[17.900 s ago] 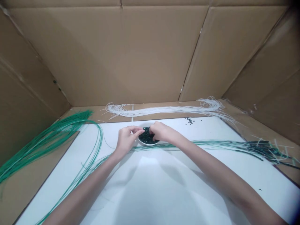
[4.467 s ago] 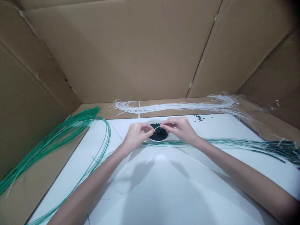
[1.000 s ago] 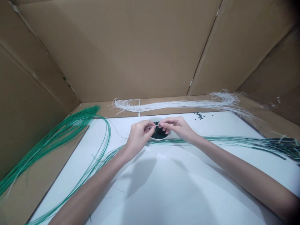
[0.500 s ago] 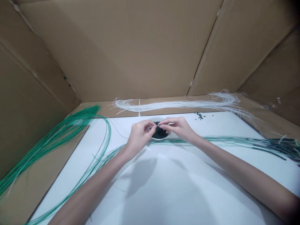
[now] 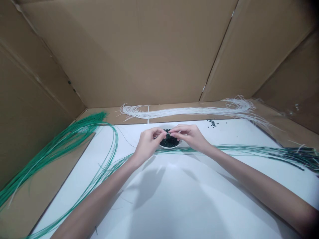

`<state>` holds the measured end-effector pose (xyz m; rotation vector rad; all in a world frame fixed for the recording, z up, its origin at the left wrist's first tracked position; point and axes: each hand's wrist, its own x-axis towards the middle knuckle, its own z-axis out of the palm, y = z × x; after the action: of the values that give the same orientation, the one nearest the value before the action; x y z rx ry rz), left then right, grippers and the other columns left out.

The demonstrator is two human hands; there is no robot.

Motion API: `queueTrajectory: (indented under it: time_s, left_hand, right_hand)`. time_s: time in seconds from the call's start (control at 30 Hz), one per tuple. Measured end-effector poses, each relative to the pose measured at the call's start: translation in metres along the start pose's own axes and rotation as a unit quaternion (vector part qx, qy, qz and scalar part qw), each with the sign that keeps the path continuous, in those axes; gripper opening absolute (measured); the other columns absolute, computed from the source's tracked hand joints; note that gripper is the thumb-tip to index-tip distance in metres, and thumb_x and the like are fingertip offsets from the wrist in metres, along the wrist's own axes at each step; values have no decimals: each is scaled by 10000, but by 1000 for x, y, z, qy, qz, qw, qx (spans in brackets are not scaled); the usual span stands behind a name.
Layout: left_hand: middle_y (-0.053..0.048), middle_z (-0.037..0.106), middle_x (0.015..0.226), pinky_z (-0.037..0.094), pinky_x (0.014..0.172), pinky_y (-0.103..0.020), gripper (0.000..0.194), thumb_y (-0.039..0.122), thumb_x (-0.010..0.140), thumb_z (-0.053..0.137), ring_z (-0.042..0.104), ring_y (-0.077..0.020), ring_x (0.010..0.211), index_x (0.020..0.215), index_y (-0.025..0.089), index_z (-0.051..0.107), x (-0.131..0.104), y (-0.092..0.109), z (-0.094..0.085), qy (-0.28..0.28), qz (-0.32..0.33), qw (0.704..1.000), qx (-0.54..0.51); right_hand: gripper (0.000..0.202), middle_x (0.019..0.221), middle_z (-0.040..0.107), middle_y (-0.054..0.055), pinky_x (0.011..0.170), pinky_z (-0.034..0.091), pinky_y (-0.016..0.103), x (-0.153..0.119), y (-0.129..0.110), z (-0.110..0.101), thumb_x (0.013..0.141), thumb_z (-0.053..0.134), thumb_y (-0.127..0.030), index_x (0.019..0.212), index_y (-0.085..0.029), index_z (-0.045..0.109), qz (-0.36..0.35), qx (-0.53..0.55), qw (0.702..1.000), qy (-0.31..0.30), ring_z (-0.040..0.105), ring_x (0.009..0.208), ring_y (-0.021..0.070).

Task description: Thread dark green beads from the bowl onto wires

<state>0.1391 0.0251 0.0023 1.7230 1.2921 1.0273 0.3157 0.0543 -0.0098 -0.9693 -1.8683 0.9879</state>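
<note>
My left hand (image 5: 147, 143) is closed in a pinch on a thin pale strand (image 5: 168, 133). The strand spans a short gap to my right hand (image 5: 190, 136), whose thumb and forefinger pinch its other end; any small piece between those fingertips is hidden. Both hands are held above a white bowl (image 5: 170, 148) full of small black beads (image 5: 169, 140). Long green strands (image 5: 229, 146) run across the white board just in front of the bowl, passing below my hands.
A bundle of green strands (image 5: 54, 152) lies at left. White strands (image 5: 184, 111) stretch along the back. Loose black beads (image 5: 212, 123) are scattered at the board's back right. Dark beaded ends (image 5: 299, 156) lie at far right. Cardboard walls (image 5: 139, 49) enclose the board (image 5: 179, 205).
My left fingers have shifted slightly and the stretch of pale strand across that hand no longer shows. My right hand stays almost in place.
</note>
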Motion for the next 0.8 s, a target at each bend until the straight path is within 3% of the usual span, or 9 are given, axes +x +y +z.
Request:
queueTrajectory:
  time_s: [0.33,0.53,0.8]
  left_hand:
    - [-25,649,716,418,621,-185,204,305,765,495,583,-114,658,736,138,610,-1,2,0,6,-2,1000,15]
    - [-25,645,689,414,613,-188,234,334,767,491,578,-118,643,726,136,608,-1,1,2,4,-3,1000,14]
    - [-21,641,686,402,588,-193,264,363,774,477,562,-115,621,719,139,605,0,-5,3,-4,-9,1000,11]
  right_hand:
    - [162,747,661,47,555,459,237,-2,-3,1,740,576,-276,779,-164,686,-87,-95,991,29,569,631,125]
    - [135,721,651,38,535,442,215,-2,1,3,767,545,-202,779,-167,674,-177,-171,968,51,533,571,96]
    - [140,729,642,51,555,448,216,-2,6,4,788,519,-187,798,-157,655,-237,-220,945,57,550,615,108]
